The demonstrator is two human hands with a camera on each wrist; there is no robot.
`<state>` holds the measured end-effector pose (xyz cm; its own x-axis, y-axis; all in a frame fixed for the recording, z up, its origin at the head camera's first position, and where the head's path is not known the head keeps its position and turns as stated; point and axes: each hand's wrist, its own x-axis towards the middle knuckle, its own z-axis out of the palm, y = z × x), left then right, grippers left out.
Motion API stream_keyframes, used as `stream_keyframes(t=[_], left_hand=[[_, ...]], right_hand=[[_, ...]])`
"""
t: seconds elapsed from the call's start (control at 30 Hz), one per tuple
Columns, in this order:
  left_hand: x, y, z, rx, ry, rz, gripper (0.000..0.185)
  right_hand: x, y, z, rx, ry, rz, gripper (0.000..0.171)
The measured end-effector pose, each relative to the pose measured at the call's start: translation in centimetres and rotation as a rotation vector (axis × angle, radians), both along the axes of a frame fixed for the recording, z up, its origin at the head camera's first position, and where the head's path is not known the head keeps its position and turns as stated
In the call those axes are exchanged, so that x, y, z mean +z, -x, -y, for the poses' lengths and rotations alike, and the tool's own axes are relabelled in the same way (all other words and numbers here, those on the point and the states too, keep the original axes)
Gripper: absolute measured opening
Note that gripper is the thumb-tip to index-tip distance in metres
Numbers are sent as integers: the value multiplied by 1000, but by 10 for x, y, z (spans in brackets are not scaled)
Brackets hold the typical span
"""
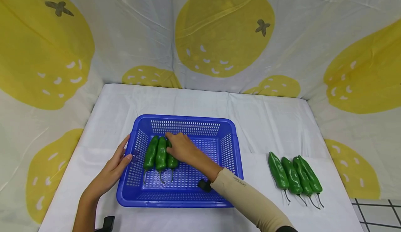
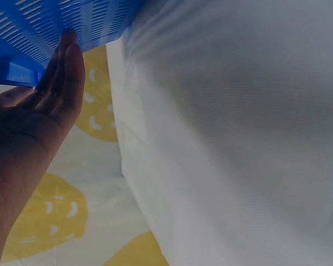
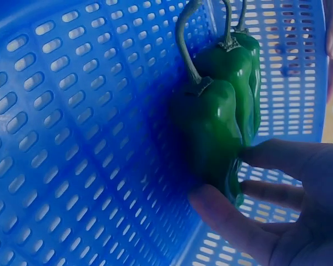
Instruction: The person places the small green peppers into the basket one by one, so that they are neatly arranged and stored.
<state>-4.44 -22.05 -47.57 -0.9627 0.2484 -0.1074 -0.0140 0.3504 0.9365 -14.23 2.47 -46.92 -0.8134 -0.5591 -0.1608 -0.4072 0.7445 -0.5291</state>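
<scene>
Seven green peppers (image 1: 161, 155); one blue basket (image 1: 185, 120); two hands (image 1: 180, 146).

My hands work over a white-clothed table (image 1: 194, 100). Beyond it hangs a lemon-print backdrop (image 1: 219, 30); grey floor tiles (image 1: 376, 214) lie right.

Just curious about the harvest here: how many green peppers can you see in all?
7. Three lie side by side in the blue basket, the rightmost pepper under the right hand; four lie in a row on the white cloth at right. None seems hidden.

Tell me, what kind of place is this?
Probably a staged recording booth, not a kitchen: lemon-print cloth walls, a white-draped table, and glossy green peppers lined up beside a blue basket.
</scene>
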Motion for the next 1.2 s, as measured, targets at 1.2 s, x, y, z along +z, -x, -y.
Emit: stream_keyframes(t=[1.2], left_hand=[[-3,1,3,-13,7,10,67]], right_hand=[[80,-8,-83,-207,-69,-332,34]])
